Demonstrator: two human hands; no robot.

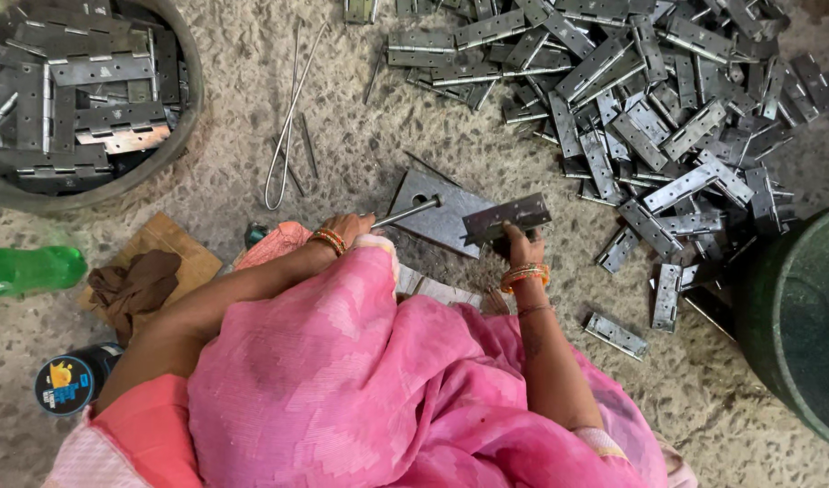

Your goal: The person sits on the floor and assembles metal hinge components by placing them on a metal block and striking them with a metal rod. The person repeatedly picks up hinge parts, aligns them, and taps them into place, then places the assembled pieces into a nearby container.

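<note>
The right hand [520, 242], just right of the frame's centre, is closed in a pinch on a grey metal hinge [506, 217], holding it flat with its left end over the edge of a dark steel plate [437, 213] that lies on the floor; orange bangles [524, 275] ring that wrist. The left hand [346, 228], a little left of centre, is curled shut around the near end of a thin metal rod [407, 212], whose far tip rests on the plate beside the hinge; this wrist too wears bangles.

Below both arms, pink cloth [360, 380] fills the lower middle of the frame. To the upper right, a big loose heap of hinges [649, 99] spreads over the speckled floor [279, 81], with a single stray hinge [616, 335] lying lower right; a dark green drum [798, 316] stands at the right edge. In the upper left corner sits a round tub [184, 136] packed with more hinges; between tub and heap lies a bent loop of wire [288, 126]. At the left edge lie a green plastic bottle [26, 269], a brown rag [134, 285] on a piece of cardboard [166, 237], and, lower down, a small dark tin [69, 381].
</note>
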